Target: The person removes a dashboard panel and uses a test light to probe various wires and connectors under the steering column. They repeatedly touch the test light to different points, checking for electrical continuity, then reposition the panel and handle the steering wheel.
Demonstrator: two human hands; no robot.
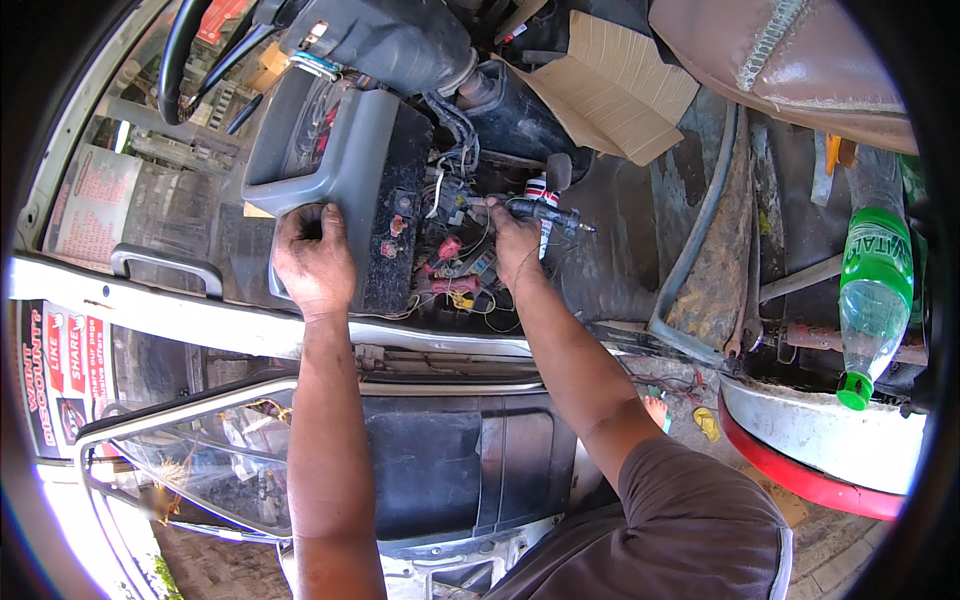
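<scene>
My left hand [315,260] is closed on the near edge of a grey instrument cluster housing [365,130], thumb pressed in; some fingertips are hidden. To its right, my right hand [517,243] pinches a dark pen-shaped tool [550,213] with a slim metal tip pointing right; its exact kind is unclear. Below and left of that hand lies a tangle of thin wires [470,268] with red connectors [455,285]. A bundle of grey wires [460,135] hangs beside the dark steering column cover [385,45].
A black steering wheel [172,70] stands at far left. Opened cardboard [620,85] lies near a brown seat [790,60]. A green-labelled plastic bottle [876,280] is at right. The open vehicle door [425,460] spans below my arms, with a yellow slipper [706,424] on the ground.
</scene>
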